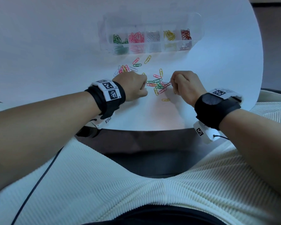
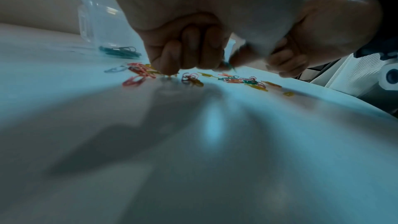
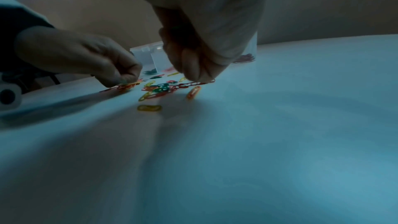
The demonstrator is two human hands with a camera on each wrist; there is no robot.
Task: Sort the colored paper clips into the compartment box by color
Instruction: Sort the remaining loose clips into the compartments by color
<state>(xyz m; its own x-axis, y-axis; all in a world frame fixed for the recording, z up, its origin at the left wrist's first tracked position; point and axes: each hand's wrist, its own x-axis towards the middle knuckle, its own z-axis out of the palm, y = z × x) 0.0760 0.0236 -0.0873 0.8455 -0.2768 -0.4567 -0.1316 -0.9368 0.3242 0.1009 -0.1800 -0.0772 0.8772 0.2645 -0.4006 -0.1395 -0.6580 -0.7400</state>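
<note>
A clear compartment box point(image 1: 197, 32) stands at the back of the white table point(image 1: 55, 46), with green, pink, silver, yellow and red clips in separate cells. Loose paper clips point(image 1: 157, 85) lie mixed between my hands, and another heap point(image 1: 123, 69) lies just beyond my left hand point(image 1: 136, 85). That hand is curled knuckles-up, its fingertips point(image 2: 170, 67) down on the table, and a green clip point(image 2: 228, 65) sticks out between thumb and forefinger. My right hand point(image 1: 182, 83) pinches a pink clip point(image 1: 168, 84), which trails into the pile in the right wrist view point(image 3: 204, 82).
A single yellow clip point(image 1: 165, 100) lies apart, nearer the front edge. A few clips point(image 1: 142, 61) are scattered just in front of the box. The table's curved front edge point(image 1: 136, 129) runs close under both wrists. The box lid point(image 2: 94, 16) stands open behind the cells.
</note>
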